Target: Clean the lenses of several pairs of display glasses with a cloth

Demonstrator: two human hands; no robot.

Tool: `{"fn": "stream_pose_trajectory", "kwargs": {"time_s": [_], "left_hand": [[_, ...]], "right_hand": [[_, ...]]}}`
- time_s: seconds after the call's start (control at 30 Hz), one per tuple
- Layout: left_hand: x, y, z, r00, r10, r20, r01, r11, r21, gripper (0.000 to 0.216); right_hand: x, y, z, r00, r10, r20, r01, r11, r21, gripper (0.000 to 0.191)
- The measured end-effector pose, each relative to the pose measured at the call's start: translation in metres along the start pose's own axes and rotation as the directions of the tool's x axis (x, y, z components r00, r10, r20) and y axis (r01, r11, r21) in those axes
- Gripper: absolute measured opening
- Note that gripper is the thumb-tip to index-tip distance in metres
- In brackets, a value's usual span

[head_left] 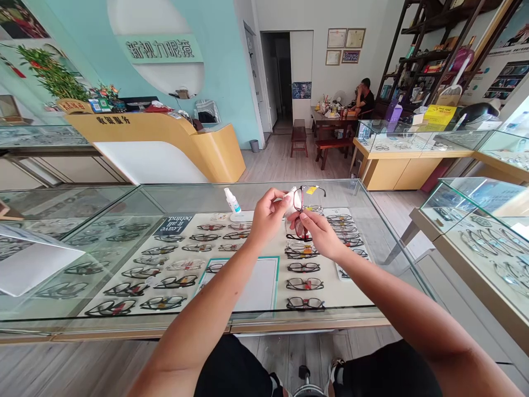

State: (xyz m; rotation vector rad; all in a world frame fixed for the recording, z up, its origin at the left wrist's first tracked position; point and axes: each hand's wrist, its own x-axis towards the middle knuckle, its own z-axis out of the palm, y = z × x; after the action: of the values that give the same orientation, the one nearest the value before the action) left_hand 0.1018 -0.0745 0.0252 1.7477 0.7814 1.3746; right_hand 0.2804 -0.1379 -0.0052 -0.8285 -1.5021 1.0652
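Over the glass display case point(256, 193), my right hand point(322, 234) grips a pair of eyeglasses point(301, 212) with dark red-black rims by one lens side. One temple, with a yellow tag, sticks out to the right. My left hand point(270, 212) is closed on a white cloth point(291, 197), pinched against the upper lens. Part of the cloth lies hidden behind the fingers and lens. A white spray bottle point(232, 200) stands on the glass just left of my left hand. Below the glass lie rows of eyeglasses point(303, 267), several with coloured tags.
A white box-like object point(37, 256) sits at the left on the case. More glass cases point(479, 237) stand to the right. Beyond are a yellow counter point(219, 151), a red bench point(334, 144) and a seated person point(366, 99) at a table.
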Motion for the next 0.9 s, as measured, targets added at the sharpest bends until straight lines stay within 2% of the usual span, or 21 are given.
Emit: {"fn": "stream_pose_trajectory", "kwargs": {"time_s": [0.5, 0.77, 0.9], "left_hand": [[-0.007, -0.008, 0.011, 0.992, 0.125, 0.011, -0.125, 0.992, 0.029, 0.049], [-0.012, -0.007, 0.015, 0.996, 0.007, 0.083, -0.003, 0.998, -0.058, 0.051], [-0.009, -0.006, 0.014, 0.999, 0.041, 0.028, -0.039, 0.997, -0.059, 0.049]], "right_hand": [[-0.001, 0.008, 0.0, 0.998, -0.017, -0.056, 0.009, 0.99, -0.141, 0.062], [-0.003, 0.007, 0.002, 0.998, -0.003, -0.058, -0.006, 0.987, -0.161, 0.062], [-0.002, 0.006, 0.001, 0.999, 0.014, -0.042, -0.02, 0.989, -0.146, 0.061]]}}
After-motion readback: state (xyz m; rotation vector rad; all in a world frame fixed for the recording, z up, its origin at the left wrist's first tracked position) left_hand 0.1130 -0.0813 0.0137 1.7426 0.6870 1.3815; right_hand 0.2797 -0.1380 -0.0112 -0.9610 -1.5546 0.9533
